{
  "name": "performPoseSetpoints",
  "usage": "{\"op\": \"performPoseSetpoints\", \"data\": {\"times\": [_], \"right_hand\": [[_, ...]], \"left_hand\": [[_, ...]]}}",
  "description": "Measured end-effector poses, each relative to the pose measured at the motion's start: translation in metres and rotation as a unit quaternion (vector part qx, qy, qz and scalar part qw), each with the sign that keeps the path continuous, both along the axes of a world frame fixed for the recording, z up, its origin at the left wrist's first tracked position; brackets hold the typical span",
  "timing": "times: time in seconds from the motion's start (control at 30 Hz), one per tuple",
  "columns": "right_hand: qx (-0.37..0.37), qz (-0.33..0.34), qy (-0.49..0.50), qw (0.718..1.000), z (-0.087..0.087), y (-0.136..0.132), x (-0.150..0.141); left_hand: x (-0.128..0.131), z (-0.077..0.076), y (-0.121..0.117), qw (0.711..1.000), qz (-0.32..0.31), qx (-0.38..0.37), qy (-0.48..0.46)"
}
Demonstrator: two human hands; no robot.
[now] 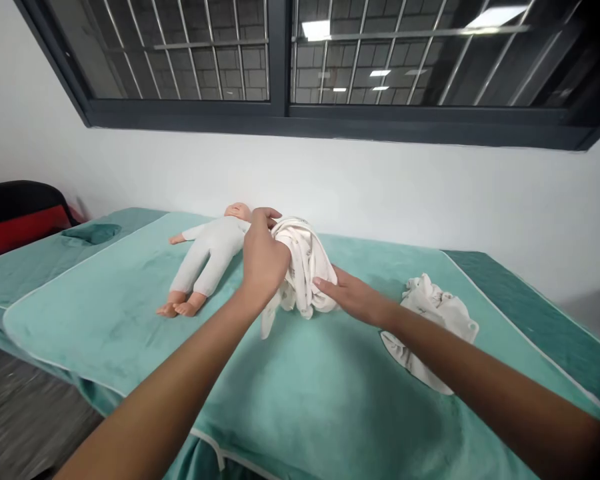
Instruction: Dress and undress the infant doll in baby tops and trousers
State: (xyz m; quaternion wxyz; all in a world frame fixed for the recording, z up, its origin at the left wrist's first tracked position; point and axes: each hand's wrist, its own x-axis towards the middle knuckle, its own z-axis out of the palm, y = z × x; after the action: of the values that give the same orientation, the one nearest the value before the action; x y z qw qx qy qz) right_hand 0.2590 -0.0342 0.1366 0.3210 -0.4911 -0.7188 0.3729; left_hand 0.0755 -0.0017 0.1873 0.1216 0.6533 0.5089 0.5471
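Head view: doll [214, 243] near held cloth [307, 263]

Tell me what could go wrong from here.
The patterned white cloth between the left hand and right hand hangs loosely bunched and could slip or tangle. The left hand is near the baby doll and might nudge it. The right forearm crosses in front of another crumpled cloth and may drag it.

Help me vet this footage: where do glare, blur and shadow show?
Head view: white glare on the dark-framed glass window; streaky blur on the grey floor, lower left; soft shadows on the teal plush cover below the held white patterned cloth.
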Motion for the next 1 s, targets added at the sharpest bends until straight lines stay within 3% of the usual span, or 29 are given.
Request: {"op": "performPoseSetpoints", "data": {"times": [0.07,0.17,0.23,0.3,0.33,0.43,0.5,0.6,0.73,0.8,0.83,0.9,1.0], "right_hand": [[-0.064,0.016,0.132,0.989,-0.012,-0.006,-0.015],[-0.162,0.005,0.315,0.935,-0.031,-0.016,-0.033],[-0.183,-0.007,0.409,0.894,-0.040,-0.021,-0.041],[-0.189,-0.014,0.471,0.862,-0.047,-0.023,-0.049],[-0.197,-0.016,0.490,0.849,-0.050,-0.024,-0.053],[-0.234,-0.013,0.520,0.822,-0.063,-0.027,-0.068],[-0.254,0.006,0.524,0.813,-0.074,-0.032,-0.077],[-0.280,0.059,0.476,0.831,-0.088,-0.043,-0.081],[-0.229,0.163,0.292,0.914,-0.097,-0.043,-0.063],[-0.189,0.161,0.233,0.940,-0.105,-0.034,-0.047],[-0.177,0.124,0.230,0.949,-0.110,-0.027,-0.039],[-0.171,0.022,0.288,0.942,-0.122,-0.015,-0.024],[-0.187,-0.067,0.423,0.884,-0.139,-0.004,-0.010]], "left_hand": [[0.006,0.000,-0.011,0.995,-0.036,-0.067,-0.068],[0.001,-0.010,-0.030,0.961,-0.181,-0.173,-0.117],[-0.011,-0.026,-0.040,0.954,-0.233,-0.148,-0.114],[-0.027,-0.050,-0.046,0.975,-0.185,-0.083,-0.089],[-0.034,-0.064,-0.047,0.980,-0.161,-0.088,-0.079],[-0.051,-0.108,-0.053,0.946,-0.181,-0.227,-0.143],[-0.058,-0.130,-0.062,0.930,-0.179,-0.260,-0.187],[-0.068,-0.147,-0.083,0.932,-0.100,-0.279,-0.206],[-0.097,-0.158,-0.116,0.922,0.026,-0.291,-0.254],[-0.123,-0.170,-0.131,0.908,0.117,-0.288,-0.280],[-0.138,-0.178,-0.139,0.900,0.181,-0.277,-0.284],[-0.172,-0.197,-0.157,0.876,0.311,-0.244,-0.277],[-0.228,-0.228,-0.192,0.830,0.449,-0.202,-0.263]]}}
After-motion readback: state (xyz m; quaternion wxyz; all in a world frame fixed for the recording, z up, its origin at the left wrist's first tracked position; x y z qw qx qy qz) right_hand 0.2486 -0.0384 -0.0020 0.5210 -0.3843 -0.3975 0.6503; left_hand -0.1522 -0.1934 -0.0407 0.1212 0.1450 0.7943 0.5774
